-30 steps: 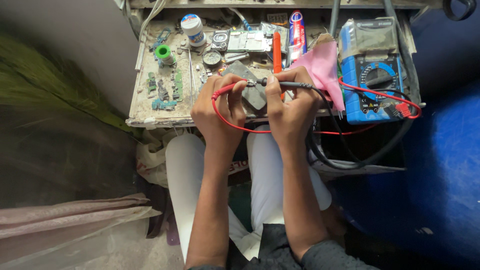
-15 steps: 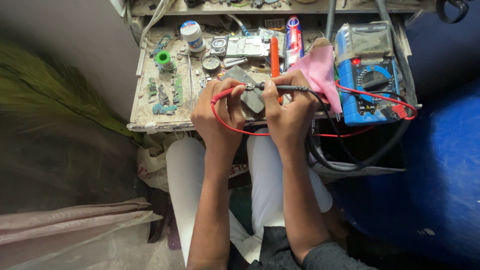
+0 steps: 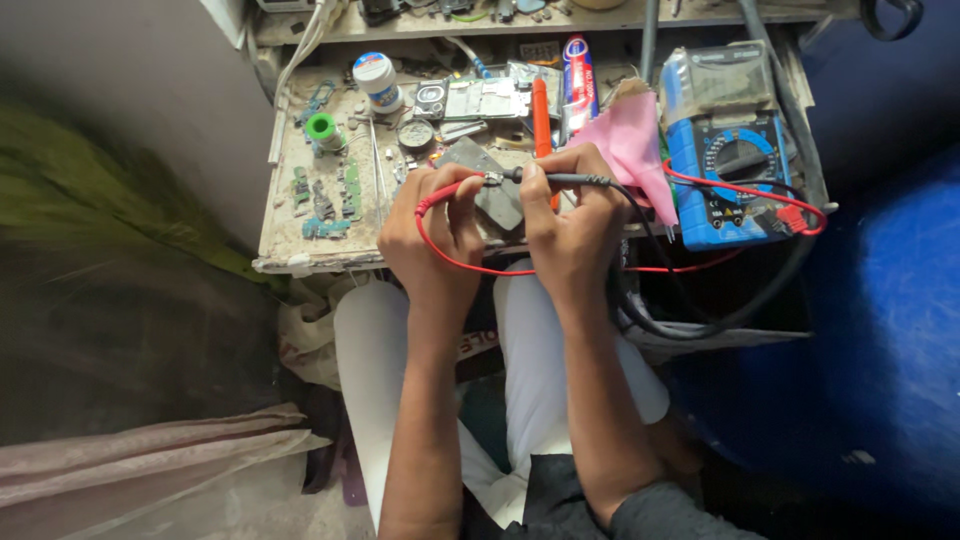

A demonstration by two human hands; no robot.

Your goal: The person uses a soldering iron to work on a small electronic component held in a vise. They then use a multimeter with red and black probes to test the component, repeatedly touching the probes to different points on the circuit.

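Seen from above, a cluttered, dusty bench (image 3: pixel 300 240) is worked at by a seated person whose two forearms reach forward over white-trousered knees. The left hand (image 3: pixel 435 235) is closed around a red test probe (image 3: pixel 440 193), pinched between thumb and fingers, its red lead looping down below the wrist. The right hand (image 3: pixel 570 215) is closed around a black test probe (image 3: pixel 560 179), held almost level with its tip pointed left. Both tips meet near the upper edge of a small dark grey part (image 3: pixel 490 185) that lies on the bench between the hands — what kind of part it is cannot be told. The step in hand appears to be a meter reading across two contacts; the next move is judged to call for steady tips and a glance at the meter. To the right, a blue multimeter (image 3: pixel 725 180) rests on the bench, its leads plugged in, with a pink cloth (image 3: pixel 630 145) just beside it. Further back, an orange-handled tool (image 3: pixel 541 110), a white jar (image 3: pixel 380 82) and a green spool (image 3: pixel 322 130) are seen among small scattered parts.
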